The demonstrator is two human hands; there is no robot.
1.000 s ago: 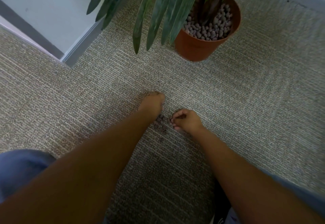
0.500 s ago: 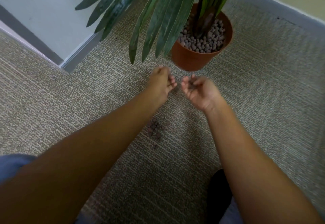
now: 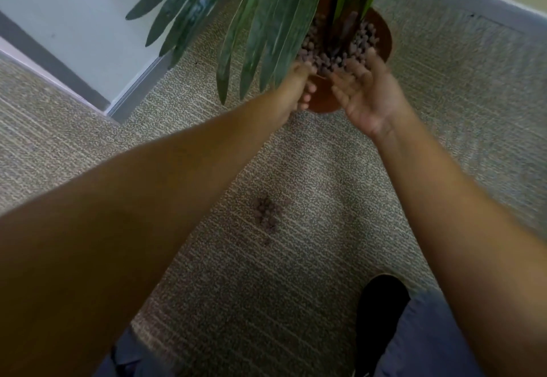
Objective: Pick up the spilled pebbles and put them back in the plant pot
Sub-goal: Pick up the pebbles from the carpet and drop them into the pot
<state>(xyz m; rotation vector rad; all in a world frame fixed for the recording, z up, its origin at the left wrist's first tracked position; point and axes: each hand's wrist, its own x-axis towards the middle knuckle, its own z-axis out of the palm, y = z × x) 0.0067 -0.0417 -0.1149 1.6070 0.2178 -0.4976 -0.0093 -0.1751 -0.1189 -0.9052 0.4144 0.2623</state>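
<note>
A terracotta plant pot (image 3: 323, 101) stands on the carpet at the top centre, filled with grey-brown pebbles (image 3: 329, 57) around a green plant (image 3: 266, 30). A small cluster of spilled pebbles (image 3: 266, 217) lies on the carpet between my forearms. My right hand (image 3: 364, 92) is at the pot's near rim, palm up, fingers spread and blurred, with nothing visible in the palm. My left hand (image 3: 296, 88) is just left of it under the leaves, against the pot's side. Its fingers curl downward, and what they hold is hidden.
A white wall corner (image 3: 74, 21) with a grey baseboard (image 3: 139, 89) juts in at the upper left. Another baseboard (image 3: 473, 1) runs behind the pot. Long leaves hang over my left hand. My black shoe (image 3: 381, 311) and blue trouser legs (image 3: 426, 344) are at the bottom.
Both hands rose from the pebble cluster on the carpet and moved forward to the pot. The right hand, cupped half a second ago, now has its fingers spread at the rim.
</note>
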